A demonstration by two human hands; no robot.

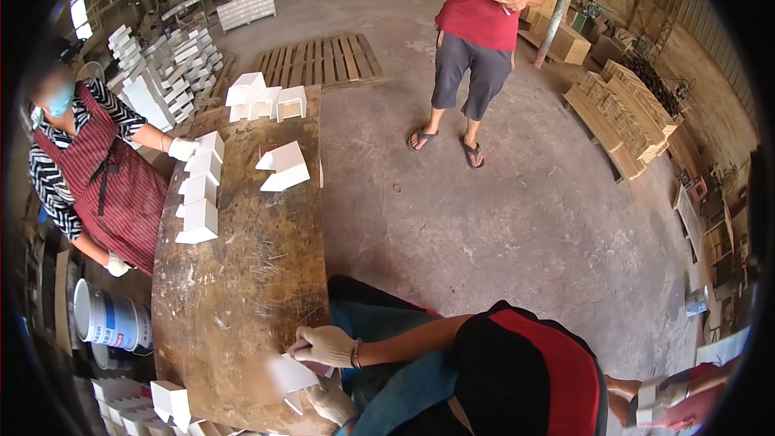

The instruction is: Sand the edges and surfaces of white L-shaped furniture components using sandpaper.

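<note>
**Bench inspection: white angle piece held at the near edge**

Nearest to us, both gloved hands work at the near end of the bench (242,274). The right hand (323,345) reaches in from the right, its fingers curled tight over the upper edge of a white angle piece (289,375). The left hand (333,404) sits just below and grips the piece's lower corner. The piece is blurred and hangs over the bench's near right edge, and we cannot make out its finish. We judge the step in hand to be fitting or checking this single piece while both hands hold it. In our judgement the next move calls for a firm two-handed hold and free bench surface just ahead of it.

To the near left, more white pieces (169,400) lie stacked at the bench corner, and a white paint bucket (113,319) stands on the floor beside it.

Further up, a row of white pieces (200,190) lines the left edge. A co-worker in a striped apron stands there, with a gloved hand (183,148) on the far end of the row. Two angled pieces (284,166) lie mid-bench, and another group (266,101) stands at the far end. The worn surface between these and the held piece carries nothing we can see in the way.

Beyond the bench are a large stack of white pieces (161,64), a wooden pallet (319,60) and timber stacks (622,113) to the right. A person in a red shirt (480,0) stands well apart on the concrete floor.
</note>
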